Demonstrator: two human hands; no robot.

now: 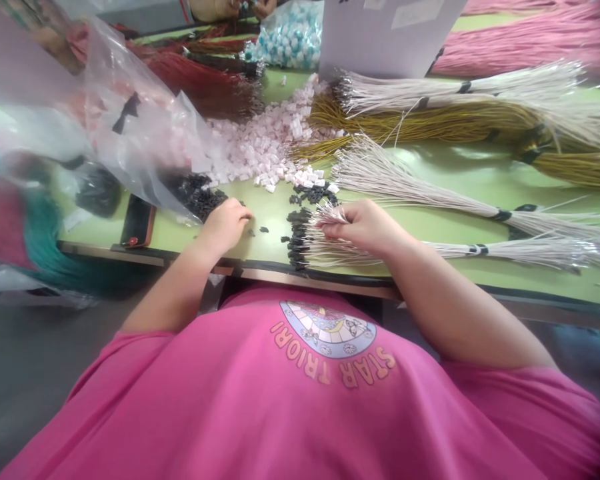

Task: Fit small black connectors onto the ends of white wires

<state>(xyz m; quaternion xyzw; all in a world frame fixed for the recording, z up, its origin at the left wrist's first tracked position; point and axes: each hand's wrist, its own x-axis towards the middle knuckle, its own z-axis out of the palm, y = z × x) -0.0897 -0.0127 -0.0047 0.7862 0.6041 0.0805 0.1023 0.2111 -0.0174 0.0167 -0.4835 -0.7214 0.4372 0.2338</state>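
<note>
Wire ends, head view: we see a bunch of thin white wires with shiny tips (330, 215) above the light green desk (270, 252). If the pinch becomes loose, we think the ends could fan out and mix with the white wires lying below, which end in a row of small black plastic pieces (297, 240).
Loose bits: a few single small black pieces (264, 229) lie between our hands, near the front edge; a sweeping wrist could push them off, we judge.
Heaps: the heap of small black plastic pieces (200, 193) lies close to the heap of small pale pink plastic pieces (260, 150), so a careless reach could mix them.
Plastic bag: the cloudy transparent plastic bag (145, 133) hangs down close to our fingers and might catch them.
Right hand: our right hand (367, 225) comes in from the side, its forearm slanting over the desk edge; its grip is pinching the bunch of white wires, with the tips pointing left.
Left hand: our left hand (227, 223) rests low beside the black heap, fingers curved and near together, wrist over the edge; we cannot tell if its grip pinches a piece.
</note>
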